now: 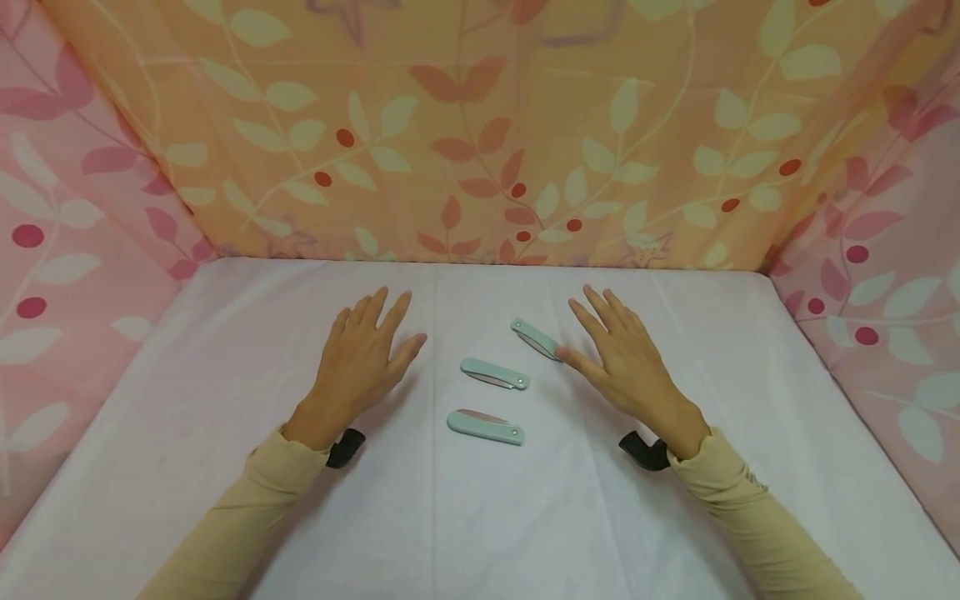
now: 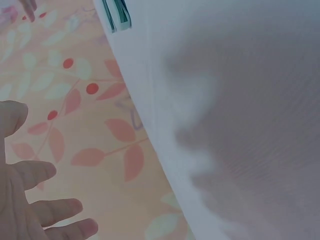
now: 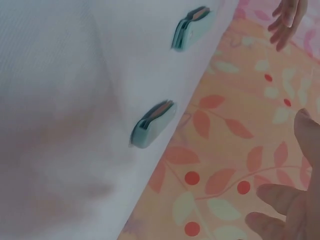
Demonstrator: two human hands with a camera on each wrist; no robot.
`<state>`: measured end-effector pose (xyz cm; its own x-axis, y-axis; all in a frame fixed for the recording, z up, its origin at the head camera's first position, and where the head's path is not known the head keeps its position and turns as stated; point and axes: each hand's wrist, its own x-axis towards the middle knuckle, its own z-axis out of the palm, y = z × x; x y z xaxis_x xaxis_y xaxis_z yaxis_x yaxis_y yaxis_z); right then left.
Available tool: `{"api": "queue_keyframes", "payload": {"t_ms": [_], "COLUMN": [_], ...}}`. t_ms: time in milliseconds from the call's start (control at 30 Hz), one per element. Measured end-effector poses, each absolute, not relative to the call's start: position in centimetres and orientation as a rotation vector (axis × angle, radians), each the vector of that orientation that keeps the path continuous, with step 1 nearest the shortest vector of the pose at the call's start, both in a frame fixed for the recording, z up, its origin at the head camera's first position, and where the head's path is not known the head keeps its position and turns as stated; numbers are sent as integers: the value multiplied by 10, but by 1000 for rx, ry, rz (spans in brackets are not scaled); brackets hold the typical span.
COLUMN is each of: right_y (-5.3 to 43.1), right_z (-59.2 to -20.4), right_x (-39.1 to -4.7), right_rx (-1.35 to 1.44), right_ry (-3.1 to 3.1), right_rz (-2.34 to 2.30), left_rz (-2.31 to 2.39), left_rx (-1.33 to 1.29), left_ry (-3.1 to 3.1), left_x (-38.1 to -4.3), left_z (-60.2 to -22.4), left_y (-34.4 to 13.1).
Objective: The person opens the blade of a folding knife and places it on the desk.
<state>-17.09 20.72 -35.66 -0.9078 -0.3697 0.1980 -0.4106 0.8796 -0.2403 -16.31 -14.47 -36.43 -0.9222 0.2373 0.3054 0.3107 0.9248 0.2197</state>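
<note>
Three folding knives with pale mint handles lie between the hands, their blades folded in: a near one [image 1: 486,429], a middle one [image 1: 493,372] and a far one [image 1: 534,340]. To their left, my left hand [image 1: 358,358] hovers over the cloth with fingers spread, holding nothing. My right hand [image 1: 628,360] is held over the cloth on the other side, also spread and without anything in it. Its thumb overlaps the far knife's end in the head view; whether they touch I cannot tell. In the right wrist view two knives show, one [image 3: 154,124] closer.
A white cloth [image 1: 375,525] covers the table. Behind it hangs an orange leaf-patterned curtain [image 1: 480,125], with pink patterned curtains at the left [image 1: 67,250] and right [image 1: 885,250]. Black wrist mounts sit under the left [image 1: 346,448] and right [image 1: 645,451] wrists.
</note>
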Motion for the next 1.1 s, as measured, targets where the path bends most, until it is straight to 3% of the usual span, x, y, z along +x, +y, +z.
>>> {"api": "queue_keyframes", "payload": {"t_ms": [1100], "right_y": [186], "right_z": [-368], "right_x": [-131], "right_rx": [827], "right_ry": [-2893], "right_rz": [524], "left_rz": [-367], "left_rx": [-521], "left_ry": [-2810], "left_x": [-131], "left_z": [-381], "left_y": [-135]}}
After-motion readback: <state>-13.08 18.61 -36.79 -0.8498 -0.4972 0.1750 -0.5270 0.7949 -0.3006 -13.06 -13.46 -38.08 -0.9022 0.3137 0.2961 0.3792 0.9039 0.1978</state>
